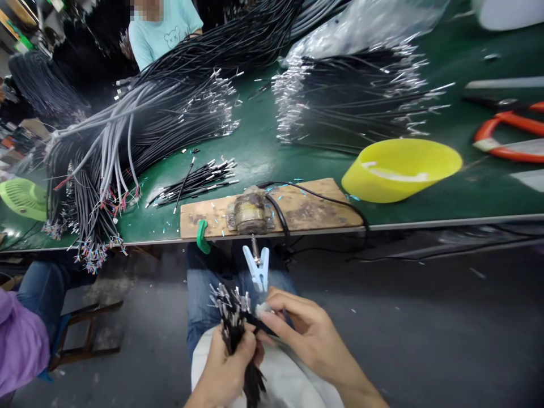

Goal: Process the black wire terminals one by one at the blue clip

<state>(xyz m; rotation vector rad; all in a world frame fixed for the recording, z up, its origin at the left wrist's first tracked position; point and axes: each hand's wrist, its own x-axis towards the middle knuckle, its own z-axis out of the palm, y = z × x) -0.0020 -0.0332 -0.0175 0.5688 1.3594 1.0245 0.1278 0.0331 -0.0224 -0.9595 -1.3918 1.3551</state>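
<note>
My left hand is wrapped around a bundle of thin black cables whose silvery stripped ends point up, above my lap. Just to its right, my right hand is closed in a pinch on a small whitish piece, too blurred to name. Above the pinching fingers, a light blue clothespin hangs at the end of the metal shaft of a small, worn motor. The motor is mounted on a wooden board at the table's front edge.
On the green table lie a short pile of black cables, a wide pile, long grey cables, a yellow tub and orange-handled scissors. A green clamp grips the board. A person is across; another person's purple sleeve shows left.
</note>
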